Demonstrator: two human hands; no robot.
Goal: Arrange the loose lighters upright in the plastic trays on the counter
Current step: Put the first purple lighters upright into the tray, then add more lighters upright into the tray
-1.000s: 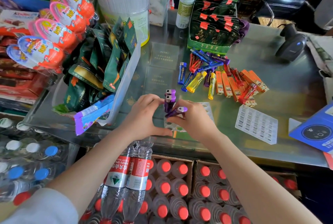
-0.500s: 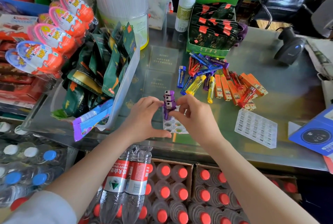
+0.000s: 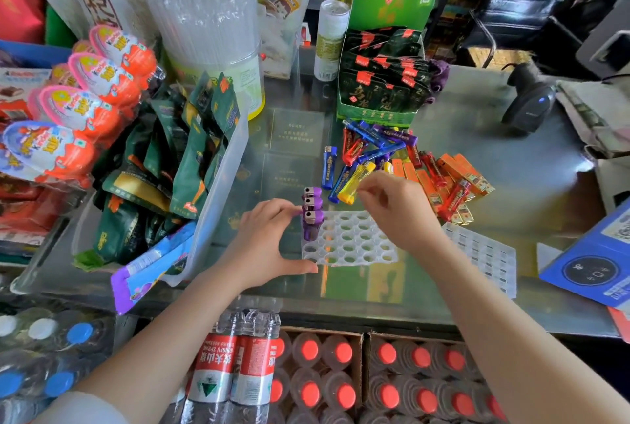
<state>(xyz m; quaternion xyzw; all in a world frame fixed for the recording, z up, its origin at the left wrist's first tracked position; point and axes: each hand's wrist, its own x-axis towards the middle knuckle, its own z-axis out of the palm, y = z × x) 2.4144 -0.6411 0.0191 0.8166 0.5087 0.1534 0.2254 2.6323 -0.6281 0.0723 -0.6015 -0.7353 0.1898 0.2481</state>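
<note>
Between hands (image 3: 272,239), upright purple lighters (image 3: 312,215).

A glass counter (image 3: 511,164) carries everything. At its centre lies a white tray (image 3: 354,243); a second tray (image 3: 484,253) is at 4 o'clock from it. Loose lighters (image 3: 402,164) are heaped at 1 o'clock, a green box (image 3: 378,93) at 12, a scanner (image 3: 528,100) at 2, a clear bin (image 3: 218,185) at 9.

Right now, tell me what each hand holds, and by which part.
The left hand steadies the white tray, thumb at its near-left corner, fingertips touching the upright purple lighters. The right hand holds nothing, loosely curled near the yellow lighter.
</note>
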